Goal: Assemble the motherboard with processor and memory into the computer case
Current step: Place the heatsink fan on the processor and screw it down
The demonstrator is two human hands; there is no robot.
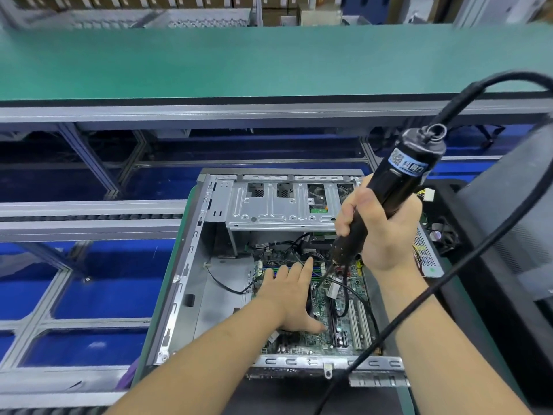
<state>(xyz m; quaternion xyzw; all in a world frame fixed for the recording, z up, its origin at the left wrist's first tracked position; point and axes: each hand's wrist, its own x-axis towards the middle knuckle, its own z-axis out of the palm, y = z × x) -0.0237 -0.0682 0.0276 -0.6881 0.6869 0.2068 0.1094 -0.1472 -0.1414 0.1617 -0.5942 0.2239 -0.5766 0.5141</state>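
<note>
Clearly the screw-fastening step is in hand. Farthest back, the green conveyor belt (269, 61) runs across the view, and below it the open computer case (191, 265) lies on its side on the tabletop, with its silver drive cage (281, 205) at the far end. Inside the case, the motherboard (323, 307) already sits flat on the floor panel, with loose black cables (344, 298) trailing over its slots.

The person's right hand (386, 229) wraps its grip fully round the black electric screwdriver (398, 187), held upright and tilted slightly, its cord (449, 280) looping away to the right. The bit points down at the board's far edge, near the cable connectors; whether it has met a screw cannot be told.

The left hand (290, 298) lies flat, fingers straight and spread, pressing on the board and holding nothing.

Judging from this, the board is placed but not yet fully secured. The next move probably calls for the bit to seat squarely in a screw head while the left hand steadies the board, keeping the cables clear of the tip.
</note>
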